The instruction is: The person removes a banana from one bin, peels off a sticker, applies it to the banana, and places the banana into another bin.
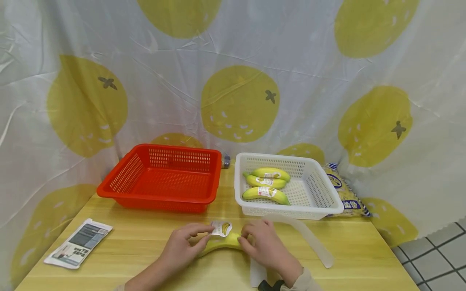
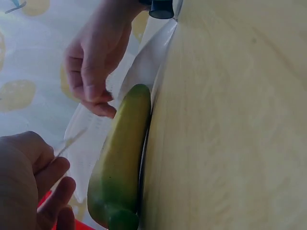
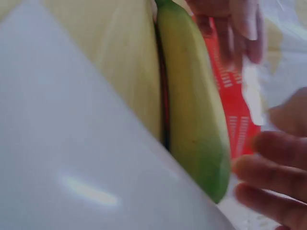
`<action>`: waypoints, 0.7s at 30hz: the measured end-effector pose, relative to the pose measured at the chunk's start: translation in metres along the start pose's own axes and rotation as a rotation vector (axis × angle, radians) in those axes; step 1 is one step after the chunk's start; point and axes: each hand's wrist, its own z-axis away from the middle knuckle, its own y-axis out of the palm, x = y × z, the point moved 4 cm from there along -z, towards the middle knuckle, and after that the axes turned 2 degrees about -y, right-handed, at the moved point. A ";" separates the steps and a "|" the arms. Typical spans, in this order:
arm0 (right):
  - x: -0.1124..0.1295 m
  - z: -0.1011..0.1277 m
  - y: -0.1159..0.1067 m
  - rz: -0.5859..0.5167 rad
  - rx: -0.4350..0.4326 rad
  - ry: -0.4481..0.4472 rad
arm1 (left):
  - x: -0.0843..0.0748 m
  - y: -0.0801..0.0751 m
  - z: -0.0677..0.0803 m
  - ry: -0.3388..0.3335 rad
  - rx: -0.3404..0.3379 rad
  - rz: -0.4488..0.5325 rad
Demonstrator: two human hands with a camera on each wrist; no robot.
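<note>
A yellow banana with green ends (image 1: 226, 242) lies on the wooden table in front of me. My left hand (image 1: 183, 243) pinches the edge of a white sticker label (image 1: 221, 228) printed with a banana picture, holding it just above the fruit. In the left wrist view that label shows edge-on, as a thin sliver. My right hand (image 1: 265, 245) is at the banana's right end, its fingers (image 3: 276, 172) loosely bent with nothing between them. A curved white strip (image 1: 314, 241) runs behind and under the right hand; a glossy part of it fills the right wrist view's foreground.
At the back left stands a red plastic basket (image 1: 160, 201). Beside it, a white basket (image 1: 287, 211) holds three labelled bananas (image 1: 267, 194). A printed packet (image 1: 78, 243) lies on the left, and a yellow-and-blue bag (image 1: 351, 202) leans behind the white basket. A lemon-patterned curtain encloses the table.
</note>
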 end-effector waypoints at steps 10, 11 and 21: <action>0.008 -0.005 0.021 -0.563 -0.167 0.097 | -0.010 -0.001 0.001 0.203 0.011 0.084; 0.009 -0.005 0.022 -0.556 -0.180 0.085 | -0.008 -0.001 0.000 0.161 0.004 0.059; 0.012 -0.009 0.025 -0.368 -0.202 -0.030 | -0.002 0.002 -0.001 0.039 -0.057 -0.093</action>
